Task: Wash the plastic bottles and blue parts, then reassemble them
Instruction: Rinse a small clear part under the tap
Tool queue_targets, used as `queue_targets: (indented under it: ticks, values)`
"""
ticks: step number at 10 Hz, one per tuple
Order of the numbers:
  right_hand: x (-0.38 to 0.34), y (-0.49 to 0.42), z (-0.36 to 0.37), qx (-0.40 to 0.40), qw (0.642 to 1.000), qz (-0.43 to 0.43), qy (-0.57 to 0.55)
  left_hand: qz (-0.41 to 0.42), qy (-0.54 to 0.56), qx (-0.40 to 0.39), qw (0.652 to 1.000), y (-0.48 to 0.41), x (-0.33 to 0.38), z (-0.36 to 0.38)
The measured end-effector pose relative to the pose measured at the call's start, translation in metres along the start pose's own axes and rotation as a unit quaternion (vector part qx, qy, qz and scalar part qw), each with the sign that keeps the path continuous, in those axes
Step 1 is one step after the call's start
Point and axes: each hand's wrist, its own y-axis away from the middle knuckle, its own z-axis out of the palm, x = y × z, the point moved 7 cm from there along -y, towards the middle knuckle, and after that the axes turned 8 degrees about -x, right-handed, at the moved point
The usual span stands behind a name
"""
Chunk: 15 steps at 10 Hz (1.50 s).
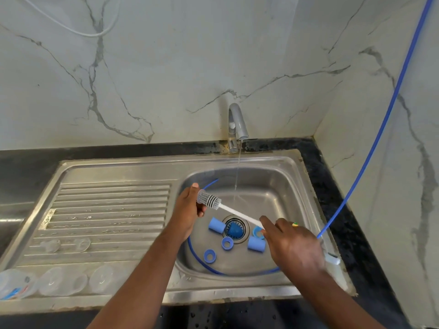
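My left hand point(188, 211) grips a small clear plastic part point(202, 195) over the left of the sink basin point(285, 186). The grey bristle head of a bottle brush point(212, 201) is pushed into that part. My right hand point(293, 246) holds the brush's white handle at its other end. Several blue parts lie on the basin floor: two short tubes point(216, 225) point(256, 244), a dome point(234, 230) on the drain, and rings point(227, 243) point(210, 255). Three clear plastic bottles point(61, 283) lie on the drainboard's front left.
The tap point(237, 122) runs a thin stream into the basin. A blue hose point(380, 138) comes down from the upper right and loops round the basin floor. Two clear teats point(50, 245) sit on the ribbed drainboard point(107, 210). A small white brush point(332, 258) lies on the sink's right rim.
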Motion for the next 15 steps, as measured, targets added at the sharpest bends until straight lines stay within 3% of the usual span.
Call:
queue_targets:
  ticks: [1,2,3,4,5,6,7,8,9,10,11,12,13,14,15]
  values:
    - [-0.005,-0.003,0.012,-0.165,0.944,0.078,-0.273,0.052,0.025,-0.014,0.998,-0.002,0.012,0.004]
    - [-0.012,0.003,0.033,-0.272,0.681,0.204,-0.649,0.102,0.022,-0.065,0.992,-0.001,0.027,0.007]
    - [-0.005,-0.003,0.024,-0.205,0.868,0.12,-0.435,0.054,0.041,-0.04,0.997,-0.005,0.022,0.008]
    - [-0.01,-0.003,0.004,-0.047,0.996,0.052,-0.047,-0.066,0.216,0.012,0.974,-0.005,0.0,0.015]
    - [-0.018,-0.006,0.007,-0.062,0.996,0.023,-0.053,-0.085,0.356,-0.007,0.931,-0.003,0.004,0.028]
    - [-0.023,-0.008,0.024,-0.212,0.902,0.093,-0.364,-0.004,0.366,-0.005,0.93,-0.007,0.016,0.026]
    - [-0.03,0.0,0.039,-0.32,0.545,0.185,-0.752,0.044,0.365,-0.06,0.928,-0.01,0.029,0.03]
    - [-0.013,-0.008,0.031,-0.307,0.661,0.17,-0.663,0.012,0.294,-0.04,0.955,-0.013,0.03,0.031]
    - [-0.003,-0.013,0.013,-0.158,0.979,0.043,-0.124,-0.054,0.135,0.069,0.987,-0.01,0.013,0.026]
    - [-0.009,-0.017,0.015,-0.162,0.985,0.018,-0.064,-0.053,0.21,0.08,0.973,-0.011,0.008,0.032]
    - [-0.004,-0.013,0.032,-0.274,0.778,0.141,-0.548,-0.036,0.298,0.017,0.954,-0.012,0.022,0.041]
    - [-0.012,-0.007,0.041,-0.363,0.503,0.18,-0.764,-0.008,0.328,-0.034,0.944,-0.011,0.035,0.046]
    - [0.009,-0.018,0.035,-0.269,0.832,0.1,-0.474,-0.01,0.219,0.049,0.974,-0.012,0.027,0.041]
    - [0.003,-0.018,0.019,-0.144,0.988,0.031,-0.053,-0.001,0.154,0.125,0.98,-0.01,0.02,0.037]
    - [-0.002,-0.019,0.024,-0.2,0.919,0.076,-0.33,-0.023,0.255,0.078,0.963,-0.014,0.019,0.043]
